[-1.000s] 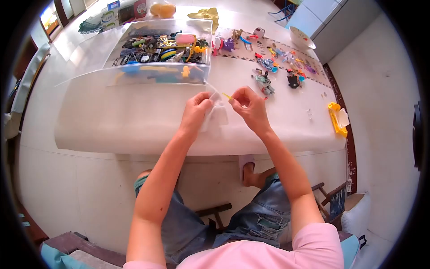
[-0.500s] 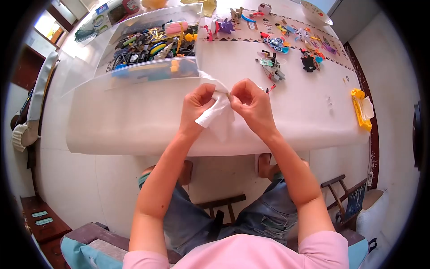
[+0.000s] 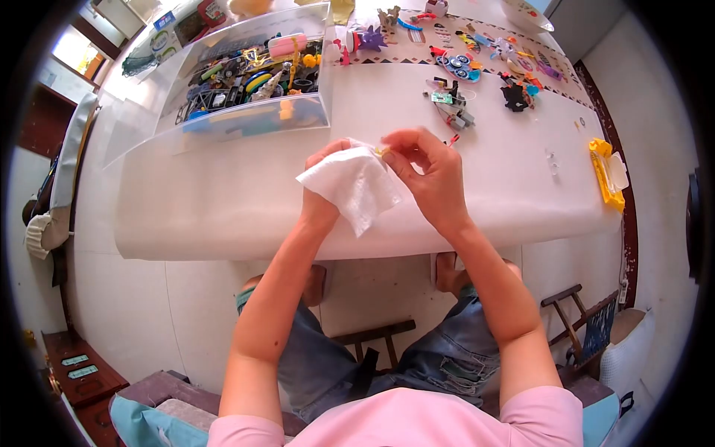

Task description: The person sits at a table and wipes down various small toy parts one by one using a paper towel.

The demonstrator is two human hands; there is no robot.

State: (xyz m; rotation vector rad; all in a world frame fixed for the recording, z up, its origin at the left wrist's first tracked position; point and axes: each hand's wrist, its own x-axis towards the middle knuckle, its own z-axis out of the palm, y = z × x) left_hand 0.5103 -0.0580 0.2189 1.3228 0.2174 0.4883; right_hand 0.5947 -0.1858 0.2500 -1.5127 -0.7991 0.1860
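One tiny yellow piece, likely light, stiff and best held by an end, is pinched in the right hand over the table; the left hand clasps a limp white wipe.

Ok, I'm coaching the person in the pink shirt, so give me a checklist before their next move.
1. White cloth held in left hand: ok.
2. Small yellow piece at right hand's fingertips: ok.
3. Yellow piece clean: cannot tell, too small.
4. Clear bin uncovered on top: ok.
5. Yellow packet apart from both hands: ok.
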